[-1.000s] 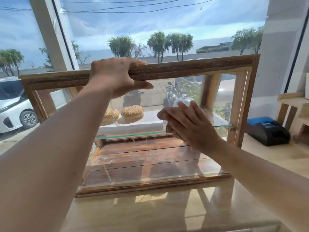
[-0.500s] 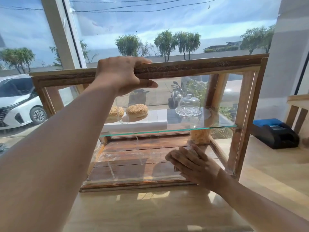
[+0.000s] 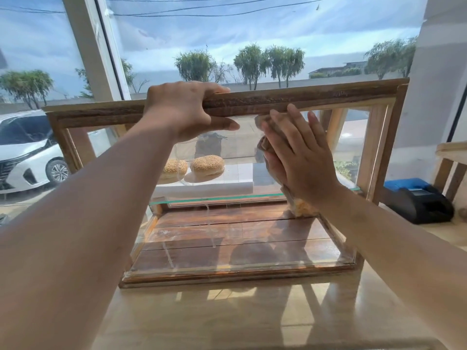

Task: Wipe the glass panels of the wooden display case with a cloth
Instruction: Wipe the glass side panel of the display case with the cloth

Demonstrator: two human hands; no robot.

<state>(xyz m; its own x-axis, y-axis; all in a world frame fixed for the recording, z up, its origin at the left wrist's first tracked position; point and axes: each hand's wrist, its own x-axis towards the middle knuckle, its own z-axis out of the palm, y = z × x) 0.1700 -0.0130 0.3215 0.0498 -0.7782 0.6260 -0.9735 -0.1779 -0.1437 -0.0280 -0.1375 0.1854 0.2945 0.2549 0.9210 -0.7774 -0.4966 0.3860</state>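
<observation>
A wooden display case (image 3: 316, 99) with glass panels stands on a pale wooden counter (image 3: 227, 314). My left hand (image 3: 184, 109) grips the case's top front rail, fingers over the top and thumb underneath. My right hand (image 3: 300, 157) lies flat with straight fingers against the upper right of the front glass, pressing a brownish cloth (image 3: 264, 145) to it. Most of the cloth is hidden under the palm. Inside, two sesame buns (image 3: 207, 165) sit on a glass shelf (image 3: 214, 198).
A black and blue receipt printer (image 3: 417, 200) sits on the counter to the right of the case. A wooden stand (image 3: 452, 168) is at the far right. Behind the case is a large window with a white car (image 3: 27, 152) outside.
My right hand with the cloth went down from mid-height to the bottom of the front glass, then up to the top right under the rail. My left hand stayed on the rail.
</observation>
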